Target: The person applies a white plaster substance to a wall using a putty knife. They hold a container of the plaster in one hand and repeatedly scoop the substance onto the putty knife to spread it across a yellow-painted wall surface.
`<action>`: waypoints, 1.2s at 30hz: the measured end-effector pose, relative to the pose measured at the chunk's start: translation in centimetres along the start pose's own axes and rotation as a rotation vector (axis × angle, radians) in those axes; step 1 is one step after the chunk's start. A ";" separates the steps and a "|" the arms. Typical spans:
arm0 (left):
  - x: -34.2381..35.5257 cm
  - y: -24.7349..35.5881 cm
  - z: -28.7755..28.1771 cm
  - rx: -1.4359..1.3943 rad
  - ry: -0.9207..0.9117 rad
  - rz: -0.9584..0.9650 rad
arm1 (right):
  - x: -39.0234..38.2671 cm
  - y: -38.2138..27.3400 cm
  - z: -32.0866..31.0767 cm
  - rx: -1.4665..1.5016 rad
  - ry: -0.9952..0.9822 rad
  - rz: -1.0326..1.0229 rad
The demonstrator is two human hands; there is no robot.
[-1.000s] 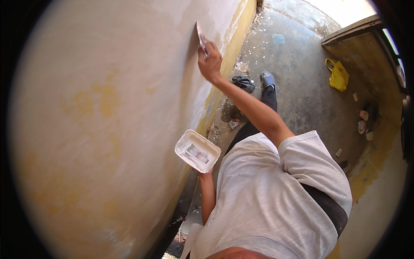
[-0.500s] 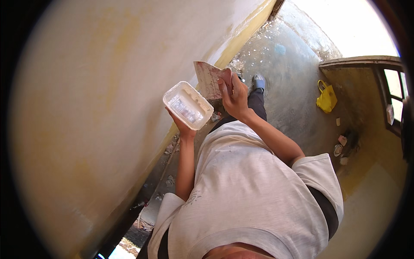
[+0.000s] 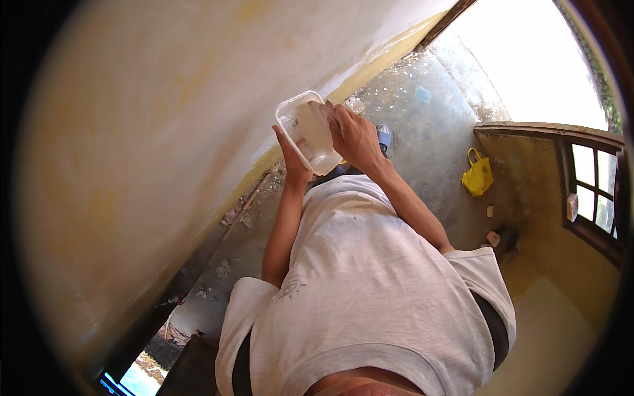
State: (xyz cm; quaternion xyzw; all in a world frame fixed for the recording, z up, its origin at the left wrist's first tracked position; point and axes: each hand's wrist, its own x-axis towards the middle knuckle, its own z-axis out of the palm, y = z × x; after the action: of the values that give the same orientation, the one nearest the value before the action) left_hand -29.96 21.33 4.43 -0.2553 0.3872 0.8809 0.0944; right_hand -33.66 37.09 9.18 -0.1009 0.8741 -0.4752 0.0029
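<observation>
My left hand is wrapped round the side and underside of a white plastic tub, which is tilted with its open top facing up toward me. Whitish paste clings to the tub's inside. My right hand grips a putty scraper at the tub's far right rim. Much of its broad flat blade is hidden by my fingers or lies within the tub, and I cannot tell whether it touches the bottom. Both hands are held up before my body, close to the wall.
A patchy white and yellow wall rises on my left. On the dusty floor, littered with debris along the wall foot, sits a yellow bag. A window and a bright doorway are to the right.
The scraper has gone from beside the tub to its mouth, its blade now over or inside. The tub has moved up and right, turned more upright. The view has shifted slightly.
</observation>
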 end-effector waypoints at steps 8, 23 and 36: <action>0.5 0.0 1.1 0.021 -0.060 -0.008 | 0.0 -0.3 0.0 -0.125 -0.096 0.005; 5.0 -3.5 -0.4 0.048 -0.226 0.209 | -1.3 5.7 -4.9 1.193 0.134 0.527; 6.0 -3.4 3.4 0.000 -0.159 0.188 | 18.1 12.8 -12.6 0.239 0.727 0.212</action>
State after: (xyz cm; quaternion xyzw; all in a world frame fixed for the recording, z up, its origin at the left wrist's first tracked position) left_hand -35.06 25.94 1.04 -0.1472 0.4006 0.9034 0.0419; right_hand -54.91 51.04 7.09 0.1660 0.7621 -0.5755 -0.2459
